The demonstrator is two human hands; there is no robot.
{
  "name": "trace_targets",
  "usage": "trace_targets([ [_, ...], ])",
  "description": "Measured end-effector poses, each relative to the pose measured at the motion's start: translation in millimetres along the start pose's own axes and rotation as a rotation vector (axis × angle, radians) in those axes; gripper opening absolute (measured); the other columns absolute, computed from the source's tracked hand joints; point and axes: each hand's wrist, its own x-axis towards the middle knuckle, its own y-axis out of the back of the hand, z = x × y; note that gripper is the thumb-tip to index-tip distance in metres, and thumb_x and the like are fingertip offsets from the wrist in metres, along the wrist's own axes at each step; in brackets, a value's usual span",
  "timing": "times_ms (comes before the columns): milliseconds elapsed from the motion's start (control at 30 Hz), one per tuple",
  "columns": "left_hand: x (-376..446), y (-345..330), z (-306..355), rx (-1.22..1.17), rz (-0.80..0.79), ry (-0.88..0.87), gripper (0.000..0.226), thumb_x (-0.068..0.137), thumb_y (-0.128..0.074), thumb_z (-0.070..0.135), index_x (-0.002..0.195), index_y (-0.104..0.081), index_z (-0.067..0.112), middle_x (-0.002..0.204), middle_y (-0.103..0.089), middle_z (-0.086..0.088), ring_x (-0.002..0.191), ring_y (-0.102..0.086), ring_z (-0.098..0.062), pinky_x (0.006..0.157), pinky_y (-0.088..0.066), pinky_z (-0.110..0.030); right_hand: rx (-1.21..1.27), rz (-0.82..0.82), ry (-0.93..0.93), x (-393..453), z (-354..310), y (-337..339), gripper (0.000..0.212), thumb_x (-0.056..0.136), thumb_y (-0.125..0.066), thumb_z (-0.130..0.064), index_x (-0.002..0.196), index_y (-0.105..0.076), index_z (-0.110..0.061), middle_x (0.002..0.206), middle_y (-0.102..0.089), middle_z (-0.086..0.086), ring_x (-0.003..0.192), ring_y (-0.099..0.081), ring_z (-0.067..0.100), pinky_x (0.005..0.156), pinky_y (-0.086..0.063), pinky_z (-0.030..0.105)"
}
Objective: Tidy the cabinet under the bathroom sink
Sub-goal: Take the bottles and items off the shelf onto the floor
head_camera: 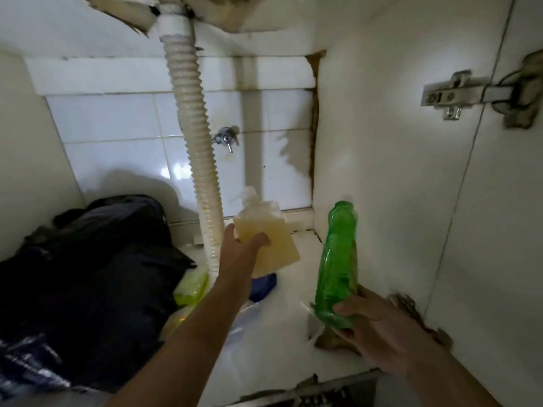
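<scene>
Both hands were busy inside the cabinet, so the step in hand looked like placing or regrouping bottles toward the back right corner. The left hand [239, 254] reached deep, its fingers [260, 240] and thumb clamped on a squarish translucent bottle [269, 236] of pale amber liquid, held tilted just beside the corrugated drain hose [192, 136] and above the cabinet floor [273, 342]; whether its base touched the floor could not be told. The bottle's whitish top was blurred, perhaps a pump, and the walls looked cloudy. The right hand [379, 327] gripped the lower end of a bright green bottle [338, 265], fingers curled round it, the bottle standing nearly upright close to the right side wall [382, 142], apparently lifted off the floor. Its plastic was clear, glossy and ribbed, with no label to be seen. To the left a heap of dark bags [88, 277] filled that side, and something yellow-green [192, 286] and a blue item [263, 286] lay by the hose's foot. The next move likely called for setting each bottle down upright in the corner, keeping clear of the hose and of the small valve [225, 138] on the tiled back wall.
</scene>
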Motion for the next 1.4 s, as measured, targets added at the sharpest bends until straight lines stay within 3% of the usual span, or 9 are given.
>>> trace_targets([
  [200, -104.0, 50.2, 18.6, -0.402, -0.118, 0.299, 0.048, 0.076, -0.055, 0.002, 0.123, -0.054, 0.009, 0.114, -0.065, -0.018, 0.101, -0.063, -0.037, 0.067, -0.057, -0.046, -0.036, -0.280, 0.071, -42.8, -2.7, -19.9, 0.116, 0.028, -0.094, -0.007, 0.133, -0.046, -0.010, 0.115, -0.062, 0.025, 0.101, -0.060, 0.040, 0.097, -0.043, 0.056],
  [367, -148.2, 73.6, 34.7, -0.321, -0.059, 0.336, 0.048, 0.078, -0.063, 0.011, 0.126, -0.055, 0.007, 0.117, -0.064, -0.017, 0.105, -0.061, -0.033, 0.083, -0.054, -0.048, 0.009, -0.590, 0.016, -64.8, 11.2, -63.8, 0.088, 0.062, -0.081, -0.013, 0.140, -0.040, -0.006, 0.128, -0.055, 0.025, 0.112, -0.058, 0.036, 0.091, -0.050, 0.046],
  [567, -163.5, 102.2, 52.1, -0.187, 0.040, 0.281, 0.084, 0.052, -0.082, 0.021, 0.128, -0.051, 0.005, 0.126, -0.059, -0.021, 0.113, -0.058, -0.040, 0.082, -0.053, -0.056, 0.068, -0.636, -0.027, -70.5, 27.1, -82.5, 0.092, 0.057, -0.085, -0.013, 0.137, -0.042, -0.002, 0.116, -0.063, 0.020, 0.104, -0.065, 0.032, 0.082, -0.054, 0.040],
  [667, -170.9, 112.6, 54.5, -0.059, 0.037, 0.260, 0.065, 0.067, -0.075, 0.016, 0.125, -0.048, 0.005, 0.122, -0.059, -0.019, 0.107, -0.060, -0.037, 0.070, -0.055, -0.046, 0.050, -0.588, -0.061, -70.8, 34.1, -86.8, 0.087, 0.045, -0.092, -0.016, 0.123, -0.054, -0.004, 0.104, -0.069, 0.017, 0.094, -0.069, 0.031, 0.076, -0.057, 0.041],
  [800, -178.5, 123.6, 48.1, 0.095, -0.009, 0.244, 0.052, 0.076, -0.070, 0.006, 0.121, -0.045, 0.003, 0.113, -0.061, -0.016, 0.099, -0.062, -0.032, 0.074, -0.053, -0.044, -0.028, -0.458, -0.053, -73.8, 42.2, -88.9, 0.085, 0.042, -0.093, -0.021, 0.116, -0.055, -0.007, 0.090, -0.072, 0.013, 0.080, -0.071, 0.026, 0.068, -0.058, 0.038],
  [1000, -198.9, 128.3, 8.9, 0.511, -0.137, 0.430, 0.091, 0.035, -0.088, 0.045, 0.114, -0.059, 0.008, 0.112, -0.065, -0.009, 0.102, -0.062, -0.027, 0.091, -0.051, -0.044, -0.342, -0.229, -0.006, -74.5, 60.1, -73.0, 0.030, 0.077, -0.069, -0.007, 0.105, -0.059, -0.011, 0.094, -0.066, 0.015, 0.086, -0.064, 0.029, 0.083, -0.053, 0.045],
  [1100, -214.1, 129.4, -18.8, 0.637, -0.223, 0.506, 0.053, 0.061, -0.084, 0.026, 0.105, -0.060, 0.007, 0.108, -0.058, -0.002, 0.101, -0.054, -0.021, 0.078, -0.045, -0.030, -0.557, -0.176, -0.047, -76.5, 80.1, -64.1, 0.037, 0.076, -0.072, -0.002, 0.110, -0.058, -0.008, 0.099, -0.065, 0.019, 0.091, -0.062, 0.032, 0.090, -0.050, 0.049],
  [1233, -232.5, 136.8, -62.6, 0.711, -0.240, 0.620, 0.085, 0.054, -0.086, 0.029, 0.127, -0.049, 0.004, 0.123, -0.053, -0.007, 0.109, -0.051, -0.025, 0.086, -0.047, -0.034, -0.714, -0.139, -0.062, -84.6, 116.7, -53.5, 0.036, 0.072, -0.075, -0.002, 0.103, -0.060, -0.016, 0.096, -0.069, 0.007, 0.092, -0.065, 0.023, 0.080, -0.054, 0.036],
  [1400, -267.4, 143.6, -114.2, 0.816, -0.122, 0.621, 0.091, 0.066, -0.083, 0.018, 0.137, -0.027, 0.003, 0.129, -0.047, -0.012, 0.101, -0.044, -0.020, 0.061, -0.042, -0.023, -0.874, 0.022, -0.078, -87.5, 185.5, -31.6, 0.045, 0.064, -0.080, -0.013, 0.101, -0.057, -0.024, 0.099, -0.066, 0.003, 0.095, -0.064, 0.022, 0.088, -0.052, 0.041],
])
